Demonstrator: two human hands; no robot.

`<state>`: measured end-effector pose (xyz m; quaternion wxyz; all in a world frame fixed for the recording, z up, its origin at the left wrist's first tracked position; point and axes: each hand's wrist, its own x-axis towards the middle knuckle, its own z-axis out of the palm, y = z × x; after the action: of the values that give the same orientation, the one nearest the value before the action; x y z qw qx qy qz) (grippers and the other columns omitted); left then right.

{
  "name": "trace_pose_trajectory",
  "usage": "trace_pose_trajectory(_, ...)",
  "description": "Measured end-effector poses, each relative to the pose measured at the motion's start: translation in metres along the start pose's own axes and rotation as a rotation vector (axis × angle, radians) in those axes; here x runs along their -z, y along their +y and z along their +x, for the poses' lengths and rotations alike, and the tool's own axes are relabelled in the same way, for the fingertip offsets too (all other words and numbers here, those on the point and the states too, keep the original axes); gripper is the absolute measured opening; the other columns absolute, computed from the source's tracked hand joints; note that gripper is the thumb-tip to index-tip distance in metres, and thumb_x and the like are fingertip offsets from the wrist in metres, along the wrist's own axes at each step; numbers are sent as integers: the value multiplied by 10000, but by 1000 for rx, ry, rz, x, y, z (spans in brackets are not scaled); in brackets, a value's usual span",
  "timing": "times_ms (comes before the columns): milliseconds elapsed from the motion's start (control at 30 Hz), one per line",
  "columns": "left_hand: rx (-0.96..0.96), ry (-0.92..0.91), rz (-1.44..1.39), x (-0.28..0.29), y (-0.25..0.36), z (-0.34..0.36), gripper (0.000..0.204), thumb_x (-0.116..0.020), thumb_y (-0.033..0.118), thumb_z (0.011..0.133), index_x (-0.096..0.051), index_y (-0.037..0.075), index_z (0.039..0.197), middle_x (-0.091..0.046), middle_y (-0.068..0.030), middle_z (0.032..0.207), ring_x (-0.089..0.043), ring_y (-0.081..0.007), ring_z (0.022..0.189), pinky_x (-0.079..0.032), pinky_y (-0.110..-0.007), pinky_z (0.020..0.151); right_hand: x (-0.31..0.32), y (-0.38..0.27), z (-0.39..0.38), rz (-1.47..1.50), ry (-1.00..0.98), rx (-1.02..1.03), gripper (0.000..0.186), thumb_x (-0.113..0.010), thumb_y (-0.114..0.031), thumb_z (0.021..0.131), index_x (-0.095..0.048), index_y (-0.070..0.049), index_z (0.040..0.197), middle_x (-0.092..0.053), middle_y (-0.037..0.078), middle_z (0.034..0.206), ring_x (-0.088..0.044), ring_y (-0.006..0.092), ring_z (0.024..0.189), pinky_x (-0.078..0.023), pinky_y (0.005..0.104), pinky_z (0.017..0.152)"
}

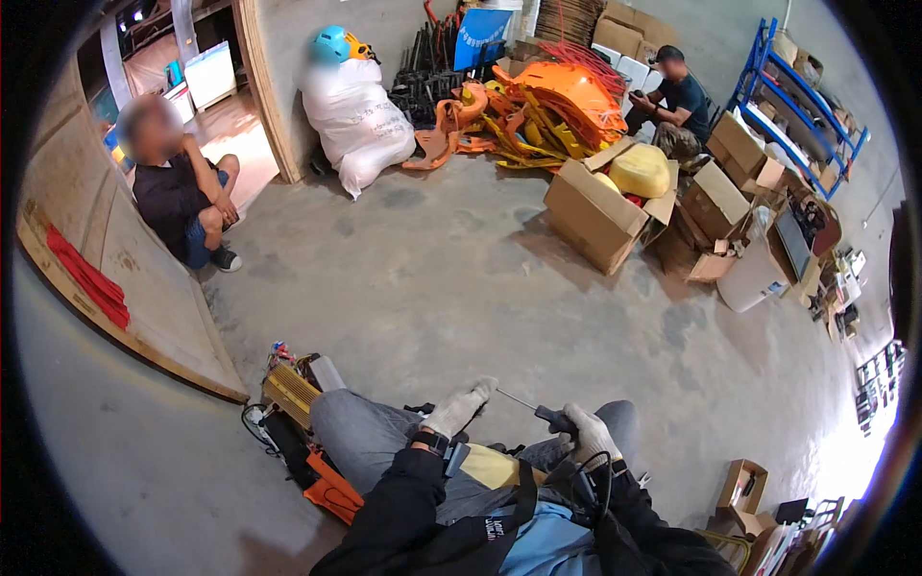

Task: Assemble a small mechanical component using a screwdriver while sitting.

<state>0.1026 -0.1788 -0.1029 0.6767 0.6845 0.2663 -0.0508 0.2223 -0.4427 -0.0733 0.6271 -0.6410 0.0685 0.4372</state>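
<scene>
My right hand (588, 437), in a pale work glove, is closed round the dark handle of a screwdriver (554, 418). The thin metal shaft points up and left toward my left hand (461, 408). That hand, gloved too, has its fingers pressed together right by the screwdriver's tip; whatever they pinch is too small or hidden to name. Below both hands, a pale yellow piece (492, 467) lies across my lap, between my grey-trousered legs. Dark parts beside it are partly covered by my hands and sleeves.
Electrical parts and an orange piece (333, 488) lie at my left leg. Ahead stand an open cardboard box (595, 216), a heap of orange and yellow plastic parts (567, 101) and a white sack (360, 125). One person crouches by the doorway, another sits at the back right.
</scene>
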Motion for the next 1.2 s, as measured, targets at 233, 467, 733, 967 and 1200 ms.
trace_pose_trajectory(233,-36,-28,-98,-2,0,1,545,-565,524,1032,-666,27,1232,-561,39,840,-511,-98,763,-452,-287,718,1,-4,-3,35,1,-23,320,-570,-333,1039,-616,-17,1042,-681,132,836,-534,120,512,-401,231,404)
trace_pose_trajectory(467,6,-33,-112,-1,12,-6,609,-575,539,1024,-637,8,1315,-584,25,919,-516,-98,800,-466,-274,751,-1,-5,-5,24,15,-31,299,-570,-323,1032,-612,-27,1017,-684,126,833,-514,105,486,-393,225,391)
trace_pose_trajectory(733,-37,-28,-152,-2,4,-1,463,-566,494,1045,-681,50,1110,-524,57,807,-480,-77,737,-429,-273,683,-3,-6,-6,4,10,-17,300,-572,-325,1034,-620,-30,1018,-687,118,822,-511,99,480,-399,228,394)
trace_pose_trajectory(967,-44,-32,-186,-3,4,-2,462,-565,501,1044,-680,57,1102,-525,55,812,-477,-78,737,-430,-271,684,0,-2,-1,17,0,-13,307,-566,-330,1040,-620,-27,1036,-674,120,824,-512,106,484,-402,229,398)
trace_pose_trajectory(1200,-33,-37,-182,-2,3,-1,499,-569,516,1037,-681,51,1179,-535,48,821,-480,-84,742,-435,-274,696,0,-2,-1,15,1,-19,307,-559,-329,1044,-617,-28,1039,-670,121,824,-510,106,486,-403,228,401)
